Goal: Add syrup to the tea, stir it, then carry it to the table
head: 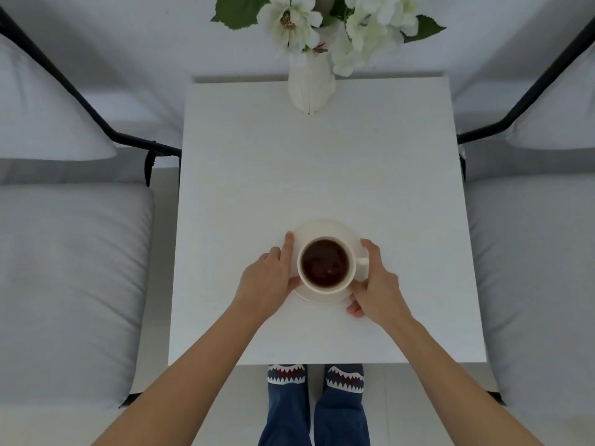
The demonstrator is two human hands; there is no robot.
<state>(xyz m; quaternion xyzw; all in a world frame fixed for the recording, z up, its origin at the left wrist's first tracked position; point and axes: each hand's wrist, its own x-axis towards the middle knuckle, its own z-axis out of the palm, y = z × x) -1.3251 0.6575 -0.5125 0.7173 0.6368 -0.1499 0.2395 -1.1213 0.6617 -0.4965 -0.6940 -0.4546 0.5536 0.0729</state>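
Observation:
A cream cup [351, 268] full of dark tea [325, 262] stands on a cream saucer [325, 227], its handle pointing right. The saucer rests on the white table [322, 162], near the front edge. My left hand [269, 278] grips the saucer's left rim, with the index finger stretched along it. My right hand [375, 281] grips the saucer's right rim, just below the cup's handle, thumb on top and fingers under the edge.
A white vase [310, 88] with white flowers [325, 24] stands at the table's far edge. Grey-cushioned chairs with black frames flank the table, one on the left [70, 268] and one on the right [534, 268]. My feet in patterned slippers [315, 376] stand at the near edge.

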